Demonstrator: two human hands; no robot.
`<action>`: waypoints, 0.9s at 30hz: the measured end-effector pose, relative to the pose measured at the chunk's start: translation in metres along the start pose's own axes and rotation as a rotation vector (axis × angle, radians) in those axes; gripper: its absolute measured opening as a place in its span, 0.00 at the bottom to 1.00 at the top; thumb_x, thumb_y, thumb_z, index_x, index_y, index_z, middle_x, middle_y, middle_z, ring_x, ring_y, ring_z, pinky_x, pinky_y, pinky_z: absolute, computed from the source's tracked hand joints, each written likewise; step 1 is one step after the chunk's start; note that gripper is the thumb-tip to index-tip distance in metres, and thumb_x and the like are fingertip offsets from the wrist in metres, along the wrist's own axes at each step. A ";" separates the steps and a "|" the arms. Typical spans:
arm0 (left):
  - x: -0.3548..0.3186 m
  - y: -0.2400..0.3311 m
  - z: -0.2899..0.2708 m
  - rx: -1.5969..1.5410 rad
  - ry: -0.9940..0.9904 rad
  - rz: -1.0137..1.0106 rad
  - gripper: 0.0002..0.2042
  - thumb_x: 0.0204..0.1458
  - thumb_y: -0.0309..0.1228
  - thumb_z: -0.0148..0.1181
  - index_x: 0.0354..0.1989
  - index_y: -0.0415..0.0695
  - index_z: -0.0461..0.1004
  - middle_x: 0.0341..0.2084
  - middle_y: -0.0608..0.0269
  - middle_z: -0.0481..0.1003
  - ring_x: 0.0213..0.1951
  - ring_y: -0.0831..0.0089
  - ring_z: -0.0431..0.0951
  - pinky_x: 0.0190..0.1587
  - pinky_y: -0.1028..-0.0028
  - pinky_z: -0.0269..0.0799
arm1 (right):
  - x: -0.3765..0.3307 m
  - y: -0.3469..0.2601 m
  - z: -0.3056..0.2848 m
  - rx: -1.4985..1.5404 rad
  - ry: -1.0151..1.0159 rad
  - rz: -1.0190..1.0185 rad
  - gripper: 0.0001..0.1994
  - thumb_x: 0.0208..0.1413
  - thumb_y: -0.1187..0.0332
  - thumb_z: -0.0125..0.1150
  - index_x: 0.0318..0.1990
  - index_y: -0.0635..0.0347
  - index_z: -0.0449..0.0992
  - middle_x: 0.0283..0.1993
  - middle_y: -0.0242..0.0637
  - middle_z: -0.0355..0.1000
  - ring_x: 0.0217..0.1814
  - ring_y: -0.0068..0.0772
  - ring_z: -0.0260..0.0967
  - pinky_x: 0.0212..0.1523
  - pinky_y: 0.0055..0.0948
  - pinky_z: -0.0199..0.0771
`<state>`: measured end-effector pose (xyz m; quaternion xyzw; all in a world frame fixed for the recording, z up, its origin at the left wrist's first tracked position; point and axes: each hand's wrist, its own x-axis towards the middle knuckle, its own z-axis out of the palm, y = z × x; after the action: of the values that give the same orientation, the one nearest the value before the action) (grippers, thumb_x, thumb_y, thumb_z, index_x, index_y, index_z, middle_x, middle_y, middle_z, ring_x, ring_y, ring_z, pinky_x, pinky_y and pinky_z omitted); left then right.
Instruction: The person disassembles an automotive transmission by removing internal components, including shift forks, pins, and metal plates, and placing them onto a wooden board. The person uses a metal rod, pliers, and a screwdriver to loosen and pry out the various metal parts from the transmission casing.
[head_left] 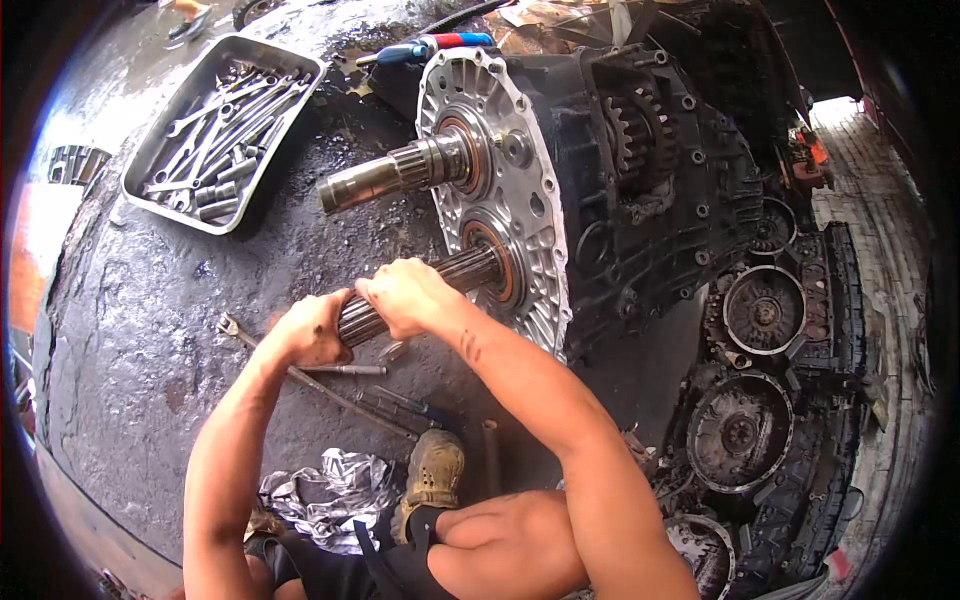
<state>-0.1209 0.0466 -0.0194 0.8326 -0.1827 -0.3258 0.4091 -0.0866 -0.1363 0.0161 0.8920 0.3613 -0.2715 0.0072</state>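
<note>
A gearbox [590,120] with a black casing and a silver ribbed end face [535,205] lies on the floor in front of me. Two shafts stick out of that face toward the left. Around the lower one, a splined shaft [467,270], both my hands are closed. My left hand [312,330] grips its outer end, and my right hand [405,297] wraps it just behind, closer to the gearbox. Above them the upper shaft [390,178] is bare, with splines near its bearing. Toothed gears [632,135] show through an opening in the casing.
A metal tray [277,150] of wrenches and sockets sits at far left. A long wrench [335,392] and other tools lie below my hands, near a crumpled rag [325,487] and my shoe [436,470]. Round metal housings [740,435] line the right side.
</note>
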 end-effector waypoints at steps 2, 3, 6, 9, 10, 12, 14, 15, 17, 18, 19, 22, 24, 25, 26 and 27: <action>0.006 -0.015 -0.002 -0.097 -0.068 0.042 0.26 0.28 0.28 0.67 0.43 0.39 0.70 0.32 0.50 0.77 0.36 0.59 0.78 0.41 0.65 0.72 | 0.008 0.003 -0.004 -0.004 -0.098 -0.030 0.15 0.35 0.71 0.62 0.37 0.59 0.74 0.32 0.45 0.76 0.39 0.48 0.75 0.38 0.42 0.75; 0.011 -0.022 -0.002 -0.202 -0.140 0.093 0.30 0.25 0.28 0.70 0.44 0.39 0.70 0.30 0.54 0.78 0.34 0.65 0.77 0.40 0.67 0.72 | 0.010 0.005 -0.004 -0.008 -0.093 -0.032 0.15 0.35 0.71 0.62 0.37 0.59 0.74 0.32 0.45 0.76 0.39 0.48 0.75 0.38 0.42 0.75; 0.013 -0.031 -0.005 -0.226 -0.199 0.055 0.31 0.25 0.30 0.74 0.44 0.39 0.70 0.31 0.57 0.78 0.34 0.71 0.76 0.41 0.70 0.72 | 0.018 -0.003 -0.016 0.068 -0.267 -0.004 0.19 0.27 0.69 0.66 0.35 0.59 0.78 0.35 0.43 0.76 0.41 0.45 0.75 0.40 0.40 0.76; 0.005 -0.025 0.005 -0.071 -0.017 -0.006 0.34 0.26 0.39 0.75 0.46 0.39 0.70 0.37 0.50 0.77 0.39 0.59 0.78 0.45 0.63 0.72 | 0.008 -0.001 0.013 0.086 0.080 0.005 0.25 0.29 0.68 0.65 0.44 0.57 0.75 0.41 0.42 0.74 0.45 0.44 0.73 0.42 0.40 0.74; 0.000 -0.011 0.007 0.085 0.091 -0.006 0.34 0.27 0.39 0.74 0.47 0.40 0.68 0.37 0.50 0.76 0.39 0.56 0.77 0.45 0.62 0.72 | -0.004 -0.005 0.014 -0.021 0.169 -0.002 0.28 0.32 0.68 0.64 0.48 0.58 0.71 0.44 0.39 0.71 0.47 0.41 0.70 0.45 0.39 0.72; -0.012 0.003 0.017 0.366 0.294 0.074 0.32 0.29 0.37 0.71 0.46 0.42 0.64 0.37 0.49 0.71 0.38 0.50 0.75 0.41 0.57 0.73 | -0.016 -0.002 0.040 -0.106 0.392 -0.065 0.24 0.35 0.68 0.61 0.47 0.58 0.72 0.43 0.39 0.71 0.46 0.40 0.69 0.46 0.39 0.70; -0.019 0.004 0.031 0.412 0.339 0.097 0.33 0.32 0.30 0.68 0.51 0.40 0.61 0.39 0.48 0.70 0.40 0.51 0.74 0.40 0.58 0.74 | -0.017 -0.003 0.049 -0.232 0.710 -0.137 0.16 0.45 0.68 0.53 0.44 0.61 0.73 0.39 0.38 0.70 0.42 0.37 0.69 0.46 0.37 0.68; -0.020 0.007 0.038 0.416 0.356 0.069 0.33 0.33 0.27 0.67 0.52 0.40 0.60 0.40 0.48 0.70 0.40 0.51 0.74 0.40 0.58 0.74 | -0.016 -0.001 0.052 -0.225 0.703 -0.143 0.16 0.45 0.68 0.53 0.44 0.61 0.73 0.39 0.38 0.70 0.42 0.37 0.69 0.46 0.37 0.68; -0.017 0.003 0.040 0.444 0.359 0.010 0.35 0.34 0.23 0.65 0.55 0.39 0.58 0.39 0.48 0.70 0.40 0.51 0.74 0.39 0.58 0.74 | -0.010 -0.004 0.052 -0.233 0.608 -0.087 0.15 0.47 0.68 0.52 0.43 0.61 0.73 0.37 0.37 0.71 0.41 0.37 0.70 0.45 0.36 0.69; -0.018 0.001 0.037 0.434 0.317 -0.006 0.35 0.33 0.23 0.65 0.55 0.39 0.58 0.39 0.48 0.70 0.40 0.51 0.74 0.39 0.58 0.74 | -0.008 -0.005 0.051 -0.234 0.580 -0.104 0.14 0.47 0.68 0.52 0.42 0.61 0.74 0.35 0.37 0.71 0.40 0.37 0.70 0.44 0.35 0.70; -0.017 0.000 0.034 0.425 0.281 -0.015 0.36 0.33 0.22 0.65 0.56 0.39 0.58 0.39 0.48 0.71 0.39 0.51 0.75 0.39 0.58 0.74 | -0.007 -0.003 0.052 -0.231 0.578 -0.110 0.14 0.47 0.68 0.52 0.42 0.61 0.74 0.35 0.37 0.71 0.40 0.37 0.70 0.44 0.35 0.70; -0.013 -0.001 0.034 0.362 0.268 0.010 0.35 0.30 0.22 0.65 0.53 0.41 0.59 0.37 0.47 0.71 0.39 0.47 0.75 0.40 0.56 0.73 | -0.008 -0.002 0.049 -0.181 0.492 -0.108 0.12 0.47 0.68 0.53 0.41 0.60 0.73 0.34 0.37 0.72 0.40 0.37 0.71 0.42 0.35 0.71; -0.012 -0.008 0.035 0.311 0.259 0.041 0.34 0.30 0.24 0.65 0.51 0.40 0.59 0.35 0.46 0.72 0.37 0.46 0.75 0.39 0.55 0.73 | -0.006 -0.004 0.041 -0.173 0.419 -0.094 0.11 0.48 0.69 0.53 0.40 0.59 0.72 0.35 0.37 0.72 0.39 0.37 0.71 0.42 0.34 0.71; -0.011 -0.011 0.034 0.310 0.255 0.038 0.34 0.30 0.24 0.65 0.51 0.40 0.59 0.35 0.46 0.72 0.37 0.46 0.75 0.39 0.55 0.73 | -0.006 -0.005 0.037 -0.172 0.344 -0.076 0.10 0.48 0.69 0.54 0.39 0.59 0.72 0.35 0.37 0.72 0.39 0.37 0.71 0.41 0.34 0.72; -0.009 -0.013 0.033 0.275 0.246 0.039 0.32 0.30 0.24 0.65 0.50 0.40 0.61 0.34 0.46 0.73 0.38 0.46 0.76 0.39 0.55 0.72 | -0.003 -0.005 0.033 -0.158 0.277 -0.062 0.10 0.45 0.69 0.57 0.37 0.58 0.71 0.35 0.37 0.73 0.38 0.39 0.73 0.39 0.35 0.73; -0.007 -0.015 0.031 0.241 0.237 0.040 0.31 0.29 0.25 0.64 0.48 0.39 0.62 0.33 0.45 0.74 0.38 0.47 0.76 0.39 0.55 0.72 | -0.001 -0.005 0.029 -0.154 0.276 -0.063 0.10 0.45 0.69 0.57 0.37 0.58 0.71 0.35 0.37 0.73 0.38 0.39 0.73 0.39 0.35 0.73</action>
<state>-0.1464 0.0423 -0.0431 0.9043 -0.1874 -0.1926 0.3315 -0.1043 -0.1393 -0.0074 0.9059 0.4064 -0.1178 0.0174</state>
